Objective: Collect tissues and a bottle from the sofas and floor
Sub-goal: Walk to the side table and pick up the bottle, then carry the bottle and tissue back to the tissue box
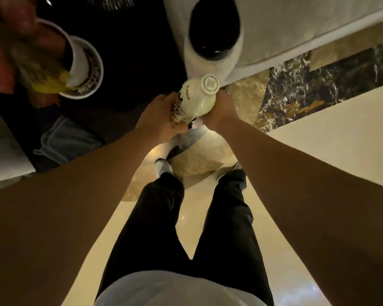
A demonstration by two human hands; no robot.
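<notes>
A pale bottle [195,98] with a white cap and dark lettering is held upright in front of me, cap toward the camera. My left hand [159,120] is wrapped around its lower body from the left. My right hand [219,111] closes on it from the right, and a bit of white tissue [196,124] shows between the two hands under the bottle. Both arms reach forward over my legs.
A white sofa arm with a dark glossy end [212,32] stands just beyond the bottle. A dark low table at the left carries a white vase [84,67] with dried flowers. A grey cloth [64,138] lies at the left. Marble floor [318,138] lies below.
</notes>
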